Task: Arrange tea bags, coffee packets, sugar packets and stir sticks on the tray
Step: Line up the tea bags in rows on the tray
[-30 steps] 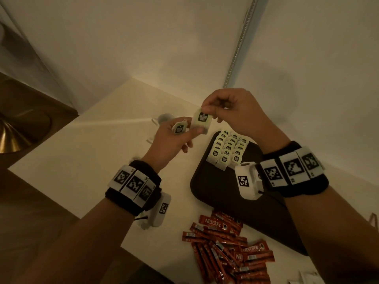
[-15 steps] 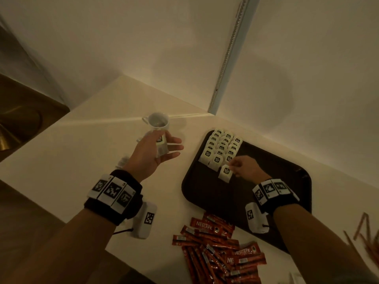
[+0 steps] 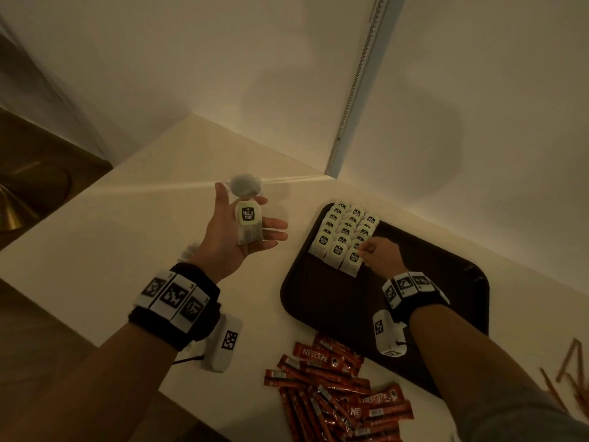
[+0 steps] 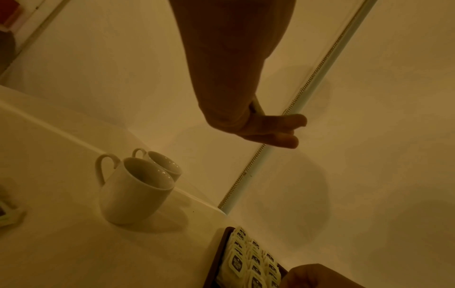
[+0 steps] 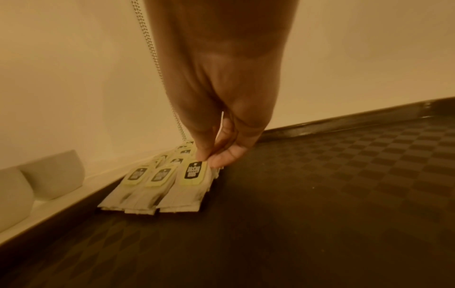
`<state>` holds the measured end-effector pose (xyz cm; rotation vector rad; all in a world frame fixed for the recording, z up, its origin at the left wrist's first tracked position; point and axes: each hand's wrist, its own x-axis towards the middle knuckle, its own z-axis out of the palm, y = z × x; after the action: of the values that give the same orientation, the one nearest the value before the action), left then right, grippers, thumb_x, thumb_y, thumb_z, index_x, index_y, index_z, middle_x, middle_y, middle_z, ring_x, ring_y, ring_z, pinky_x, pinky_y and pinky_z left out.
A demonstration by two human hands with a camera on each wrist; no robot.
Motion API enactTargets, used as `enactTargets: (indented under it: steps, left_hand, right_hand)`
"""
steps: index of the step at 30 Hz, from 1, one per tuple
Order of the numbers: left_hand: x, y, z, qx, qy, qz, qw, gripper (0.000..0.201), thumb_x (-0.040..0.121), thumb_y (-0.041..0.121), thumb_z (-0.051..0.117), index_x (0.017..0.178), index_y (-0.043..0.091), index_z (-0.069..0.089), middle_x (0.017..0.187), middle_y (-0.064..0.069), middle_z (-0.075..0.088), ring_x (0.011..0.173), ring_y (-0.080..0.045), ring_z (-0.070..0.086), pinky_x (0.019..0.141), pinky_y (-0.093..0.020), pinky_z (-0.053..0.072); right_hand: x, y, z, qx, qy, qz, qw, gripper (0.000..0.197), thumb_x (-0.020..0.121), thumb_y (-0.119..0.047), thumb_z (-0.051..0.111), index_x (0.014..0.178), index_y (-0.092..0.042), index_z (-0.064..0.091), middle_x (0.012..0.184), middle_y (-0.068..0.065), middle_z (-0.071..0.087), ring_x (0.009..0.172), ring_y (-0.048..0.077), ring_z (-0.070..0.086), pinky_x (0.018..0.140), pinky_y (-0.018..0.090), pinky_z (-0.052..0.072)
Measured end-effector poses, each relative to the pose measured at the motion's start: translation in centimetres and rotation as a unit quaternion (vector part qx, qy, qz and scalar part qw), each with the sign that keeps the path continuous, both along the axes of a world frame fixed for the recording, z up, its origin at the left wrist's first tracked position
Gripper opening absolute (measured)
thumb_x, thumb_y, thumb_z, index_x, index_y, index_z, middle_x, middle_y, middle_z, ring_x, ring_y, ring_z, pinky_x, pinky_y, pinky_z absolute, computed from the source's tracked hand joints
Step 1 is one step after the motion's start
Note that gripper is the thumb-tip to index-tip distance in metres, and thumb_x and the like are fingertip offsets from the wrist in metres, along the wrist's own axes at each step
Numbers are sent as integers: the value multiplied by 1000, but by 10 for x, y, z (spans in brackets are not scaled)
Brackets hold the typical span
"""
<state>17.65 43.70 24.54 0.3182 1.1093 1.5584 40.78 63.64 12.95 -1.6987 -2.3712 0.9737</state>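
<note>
My left hand [image 3: 234,232] hovers palm up over the counter left of the tray, fingers straight, with one tea bag [image 3: 250,226] lying flat across them. From the left wrist view only those fingers [image 4: 278,132] and an edge of the bag show. On the dark tray [image 3: 414,314], several tea bags [image 3: 345,232] lie in overlapping rows at the far left corner. My right hand [image 3: 366,250] rests there, thumb and fingertip [image 5: 209,160] pinching the top of the front-right tea bag [image 5: 189,181]. Red coffee packets [image 3: 334,387] are heaped on the counter near me.
Two white cups [image 4: 133,191] stand by the wall behind my left hand. Brown stir sticks [image 3: 570,374] lie on the counter at the far right. Most of the tray's patterned floor [image 5: 344,175] is bare. A beaded blind chain [image 3: 353,87] hangs in the corner.
Both hands dropped from in front of me. The right carried a tea bag down to the tray's front row; the left opened flat with the other bag on it.
</note>
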Motion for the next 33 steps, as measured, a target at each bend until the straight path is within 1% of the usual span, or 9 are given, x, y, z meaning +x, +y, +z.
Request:
enactTargets:
  steps: [4,6,8,11,16,20,26,30,33]
  left_hand:
    - [2,1,0,4,10,-18,1000,84,87,72,2,119,11,49,81,-20,71,66,-30,70,49,-26,55]
    - [5,2,1,4,17,-30,999,86,86,72,1,122,10,48,80,-21,71,64,-30,70,48,-27,55]
    - [8,5,3,4,32,-49,998,88,86,73,-1,123,9,47,79,-21,71,62,-30,69,48,-27,54]
    - [15,8,6,12,95,-73,993,93,83,73,-1,125,9,52,82,-19,71,64,-29,69,48,-27,52]
    - [23,6,16,59,141,-75,985,71,80,72,25,121,23,56,102,-2,72,88,-23,71,60,-29,55]
    - [17,1,15,120,200,-36,972,34,73,33,71,104,20,64,96,6,70,94,-11,66,82,-30,52]
    - [19,-1,25,177,210,-16,961,12,75,30,67,82,34,75,88,7,73,92,-13,67,85,-28,51]
    - [20,2,31,186,235,-13,954,30,79,4,59,78,30,75,80,5,73,83,-11,67,78,-26,51]
    - [19,2,30,184,231,-23,955,30,75,1,59,90,24,71,87,0,71,87,-13,66,80,-29,51]
  right_hand:
    - [-8,-4,15,26,35,-36,998,18,88,-19,64,100,-7,61,103,10,64,87,17,59,81,30,52]
    - [-28,-15,42,71,100,-18,992,19,89,-26,63,100,-11,62,100,4,63,85,12,56,76,20,49]
    - [-54,-36,81,68,206,61,974,17,89,-27,63,98,-14,64,95,-3,63,83,7,55,67,6,42]
    - [-90,-72,137,57,281,211,934,11,86,-27,67,95,-21,67,89,-8,62,79,0,53,67,6,39]
    - [-115,-93,179,99,252,330,904,7,84,-15,68,88,-10,70,77,-1,65,67,2,54,66,14,42]
    - [-117,-94,210,137,224,340,903,9,79,-22,73,84,-14,71,72,-5,67,63,2,58,62,14,44]
    - [-118,-95,233,153,204,360,898,13,77,-25,76,80,-14,72,71,-3,68,64,10,60,61,21,46]
    - [-117,-96,233,144,204,358,900,13,76,-26,77,80,-14,72,71,-4,68,62,3,57,60,12,44]
    - [-114,-96,233,136,222,344,902,12,77,-24,77,81,-13,72,70,-3,67,60,3,57,59,11,44]
